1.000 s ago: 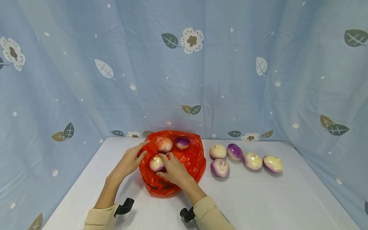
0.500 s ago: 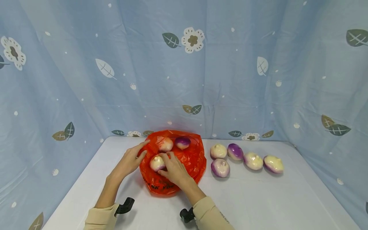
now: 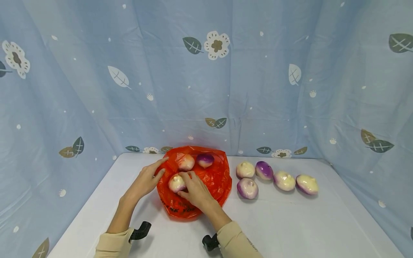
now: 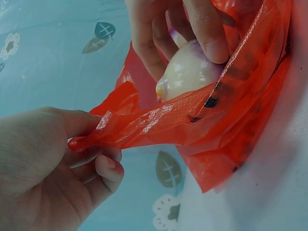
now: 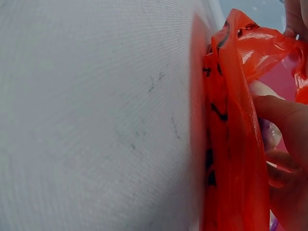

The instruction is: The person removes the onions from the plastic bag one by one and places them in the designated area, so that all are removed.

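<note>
A red plastic bag (image 3: pixel 214 181) with black lettering lies spread open on the white table. My left hand (image 3: pixel 145 182) holds the bag's left edge; the left wrist view shows a fold of red plastic pinched between thumb and fingers (image 4: pixel 109 168). Over the bag's mouth, my right hand (image 3: pixel 197 191) grips a white-and-purple onion (image 3: pixel 175 183), thumb on the near side and fingers on the far side. Farther back inside the bag are a pale onion (image 3: pixel 186 163), partly behind red plastic, and a purple onion (image 3: pixel 205 160). In the right wrist view the bag's wall hides part of the gripped onion (image 5: pixel 272 132).
To the right of the bag, several onions sit on the table (image 3: pixel 290 222): a back row with a purple one (image 3: pixel 264 170) among paler ones (image 3: pixel 307 184), and one (image 3: pixel 247 188) in front. A blue patterned curtain (image 3: pixel 258 89) hangs behind the table and along both sides.
</note>
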